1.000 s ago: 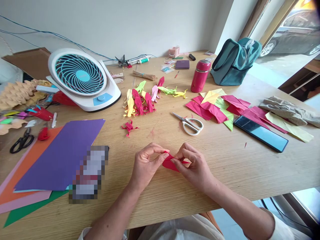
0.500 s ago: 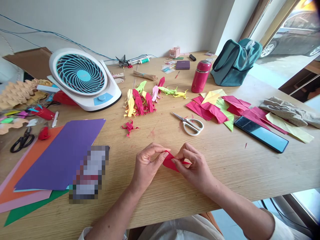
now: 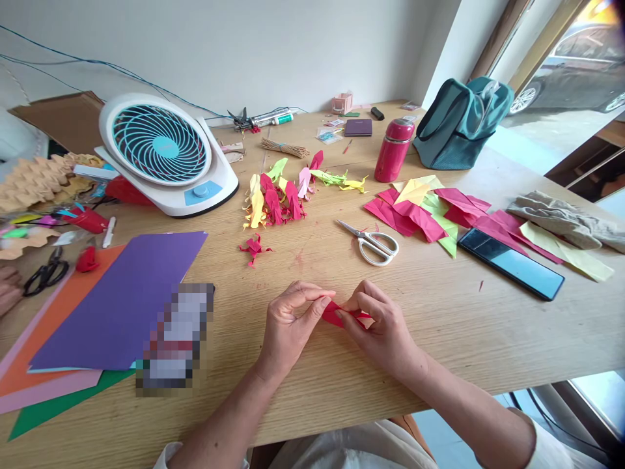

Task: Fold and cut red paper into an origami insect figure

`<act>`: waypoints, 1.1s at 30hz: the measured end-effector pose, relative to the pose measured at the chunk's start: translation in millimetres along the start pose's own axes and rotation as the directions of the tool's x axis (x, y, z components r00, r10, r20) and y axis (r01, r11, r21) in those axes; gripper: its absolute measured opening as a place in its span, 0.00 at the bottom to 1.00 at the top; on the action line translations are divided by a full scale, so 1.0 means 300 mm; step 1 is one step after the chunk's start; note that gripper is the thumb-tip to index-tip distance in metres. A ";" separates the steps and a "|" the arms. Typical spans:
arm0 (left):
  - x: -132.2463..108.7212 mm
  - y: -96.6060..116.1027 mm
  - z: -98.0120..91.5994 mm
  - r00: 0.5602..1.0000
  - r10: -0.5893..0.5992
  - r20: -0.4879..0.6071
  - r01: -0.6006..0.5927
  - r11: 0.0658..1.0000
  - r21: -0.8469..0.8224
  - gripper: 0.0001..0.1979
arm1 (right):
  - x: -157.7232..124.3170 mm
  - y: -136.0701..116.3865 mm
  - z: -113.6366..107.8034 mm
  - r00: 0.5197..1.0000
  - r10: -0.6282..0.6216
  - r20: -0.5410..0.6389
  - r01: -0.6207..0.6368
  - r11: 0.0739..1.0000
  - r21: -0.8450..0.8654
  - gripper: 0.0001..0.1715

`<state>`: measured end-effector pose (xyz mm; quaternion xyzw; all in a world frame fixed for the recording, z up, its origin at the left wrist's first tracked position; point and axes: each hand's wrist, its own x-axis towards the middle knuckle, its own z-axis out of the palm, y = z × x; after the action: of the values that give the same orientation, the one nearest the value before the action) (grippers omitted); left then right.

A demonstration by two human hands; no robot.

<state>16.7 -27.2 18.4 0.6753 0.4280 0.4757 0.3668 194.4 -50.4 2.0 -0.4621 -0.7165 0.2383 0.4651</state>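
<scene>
A small folded piece of red paper point(image 3: 333, 315) is held between both hands just above the table's front part. My left hand point(image 3: 293, 319) pinches its upper left corner between thumb and fingertips. My right hand point(image 3: 378, 319) grips the other end, and a red tip shows beneath its fingers. Beyond the hands lie white-handled scissors point(image 3: 378, 249) and a single red origami figure point(image 3: 254, 247). Farther back sits a cluster of folded paper figures point(image 3: 273, 202) in red, yellow, pink and green.
At left are coloured paper sheets point(image 3: 117, 293), a phone-like object blurred out point(image 3: 173, 345), black scissors point(image 3: 46, 270) and a fan point(image 3: 166, 153). Another person's hand point(image 3: 8, 290) shows at the left edge. Right are paper pieces point(image 3: 415, 208), a phone point(image 3: 510, 262), a red flask point(image 3: 393, 150) and a bag point(image 3: 459, 124).
The red paper has tilted and narrowed between my fingers, showing less of its face. Both hands stay nearly in place. Another person's hand has appeared at the left edge.
</scene>
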 end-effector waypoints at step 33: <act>0.007 0.003 0.007 0.947 -0.273 0.168 0.303 0.934 -0.191 0.16 | 0.018 -0.003 -0.013 0.981 0.185 0.055 -0.192 0.955 0.226 0.12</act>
<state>19.4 -25.6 19.3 0.5929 0.4423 0.4119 0.5321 196.6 -46.4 6.9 -0.4672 -0.6443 0.3708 0.4786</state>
